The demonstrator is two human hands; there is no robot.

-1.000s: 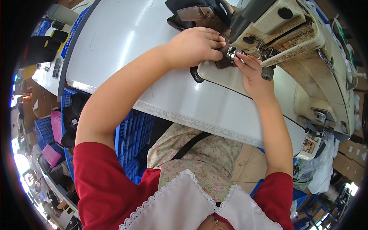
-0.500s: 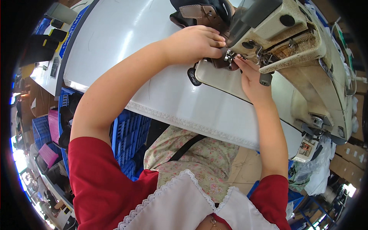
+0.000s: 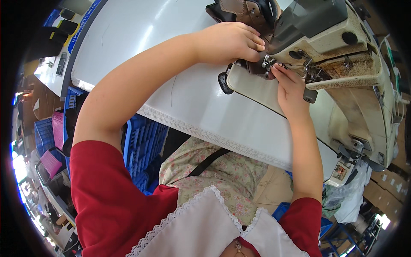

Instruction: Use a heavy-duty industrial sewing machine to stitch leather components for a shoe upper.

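A brown and black shoe upper [image 3: 244, 9] lies at the sewing machine [image 3: 338, 51], with its dark brown edge under the metal presser foot [image 3: 268, 62]. My left hand [image 3: 233, 43] is closed over the upper to the left of the foot, its fingers bent together on the dark material. Just right of the foot is my right hand [image 3: 293, 90], with its fingertips pressed together at the edge of the same piece. The needle point is too small to make out, and my left hand covers part of the upper.
The white table [image 3: 201, 98] has a ruler strip [image 3: 205, 131] along its near edge. A black oval pad [image 3: 224, 83] sticks out beside the machine bed. Blue crates [image 3: 145, 145] stand below at the left. Cardboard boxes [image 3: 387, 184] and a clear plastic bag [image 3: 353, 192] are at the right.
The view has shifted slightly, so machine, upper and hands appear farther right. Both hands keep nearly the same places beside the presser foot.
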